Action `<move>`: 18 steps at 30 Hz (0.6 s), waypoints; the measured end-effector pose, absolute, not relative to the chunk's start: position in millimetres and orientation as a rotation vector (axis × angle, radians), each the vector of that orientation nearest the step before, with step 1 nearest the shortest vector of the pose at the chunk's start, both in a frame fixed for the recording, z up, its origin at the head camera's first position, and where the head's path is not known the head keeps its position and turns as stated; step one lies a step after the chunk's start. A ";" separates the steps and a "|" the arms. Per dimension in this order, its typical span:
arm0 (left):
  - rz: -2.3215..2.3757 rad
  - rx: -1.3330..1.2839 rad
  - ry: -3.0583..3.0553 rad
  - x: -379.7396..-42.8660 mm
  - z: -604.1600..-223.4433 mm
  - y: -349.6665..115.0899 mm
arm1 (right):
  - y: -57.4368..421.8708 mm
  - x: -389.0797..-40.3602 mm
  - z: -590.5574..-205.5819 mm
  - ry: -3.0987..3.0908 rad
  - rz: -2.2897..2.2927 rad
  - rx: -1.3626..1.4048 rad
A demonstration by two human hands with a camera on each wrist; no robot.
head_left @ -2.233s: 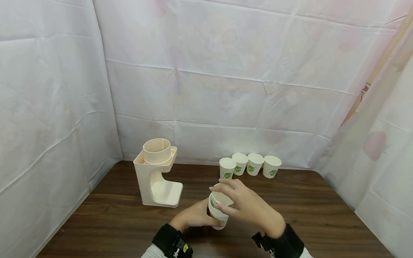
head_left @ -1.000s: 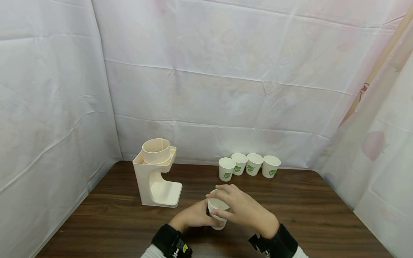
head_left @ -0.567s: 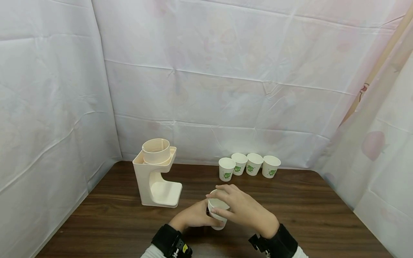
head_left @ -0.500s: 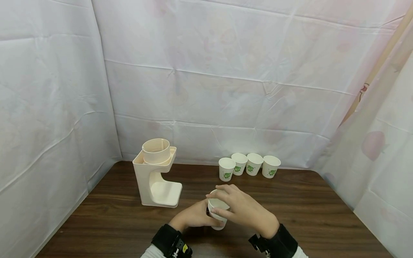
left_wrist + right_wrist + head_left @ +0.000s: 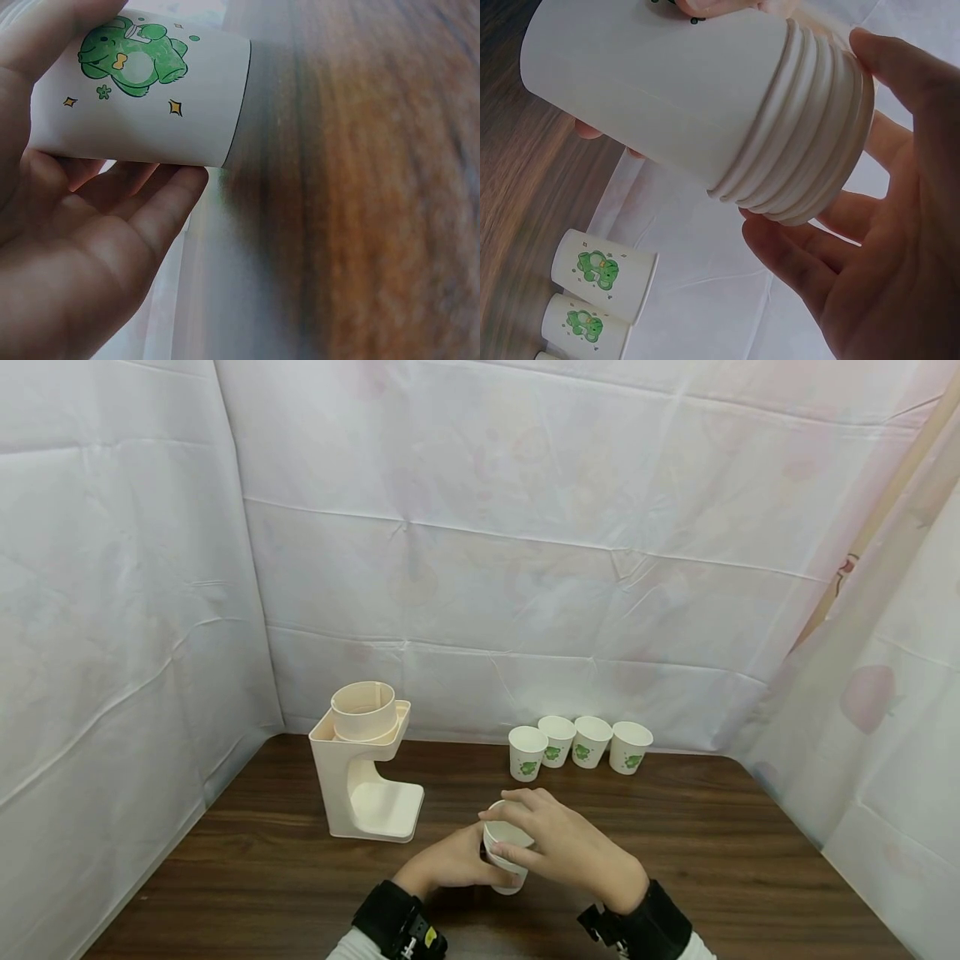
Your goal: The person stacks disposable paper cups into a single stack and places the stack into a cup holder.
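Note:
A nested stack of white paper cups (image 5: 505,835) stands near the table's front, mouths up. My left hand (image 5: 452,862) grips its lower body, with the thumb across the front. In the left wrist view, a green cartoon animal shows on the cup wall (image 5: 150,131) between thumb and fingers. From above, my right hand (image 5: 566,845) holds the stack's mouth, thumb on the near side and fingers on the far side. Several rims (image 5: 802,127) lie close together in the right wrist view, with my right fingers (image 5: 795,262) around the top one. Whether the stack's bottom touches the table is unclear.
Several single paper cups (image 5: 527,758) stand in a row at the back of the brown wooden table (image 5: 247,877). Left of my hands is a cream plastic stand (image 5: 339,785) with a round tube (image 5: 363,714) on top and a flat foot. White curtains (image 5: 480,568) surround the table.
About two seconds ago the top cup stood higher above the other rims; my right hand has pushed it down into the stack. Over the last second both hands have stayed still.

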State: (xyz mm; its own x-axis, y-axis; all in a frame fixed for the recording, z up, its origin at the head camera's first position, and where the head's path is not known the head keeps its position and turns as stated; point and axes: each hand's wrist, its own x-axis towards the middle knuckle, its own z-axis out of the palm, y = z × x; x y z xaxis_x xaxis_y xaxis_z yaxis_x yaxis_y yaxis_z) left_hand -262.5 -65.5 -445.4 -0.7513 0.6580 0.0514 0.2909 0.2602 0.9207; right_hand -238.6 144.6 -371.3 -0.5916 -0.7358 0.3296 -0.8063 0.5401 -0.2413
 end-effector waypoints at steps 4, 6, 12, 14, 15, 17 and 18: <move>1.506 0.840 2.187 -262.4 -446.0 -65.5 | 145.5 -238.5 -370.5 -2.597 0.546 1.297; 1.519 0.834 2.178 -262.4 -446.2 -65.2 | 146.9 -238.8 -370.0 -2.599 0.535 1.282; 1.524 0.823 2.217 -262.3 -446.2 -63.5 | 151.0 -242.4 -369.3 -2.547 0.499 1.242; 1.532 0.831 2.220 -262.3 -446.3 -63.0 | 152.1 -244.0 -369.1 -2.530 0.497 1.231; 1.536 0.833 2.218 -262.3 -446.5 -62.9 | 152.6 -244.7 -368.9 -2.525 0.497 1.225; 1.546 0.836 2.212 -262.1 -447.0 -62.9 | 153.9 -246.2 -368.5 -2.516 0.500 1.217; 1.550 0.838 2.211 -262.0 -447.4 -63.0 | 154.5 -246.8 -368.1 -2.515 0.501 1.213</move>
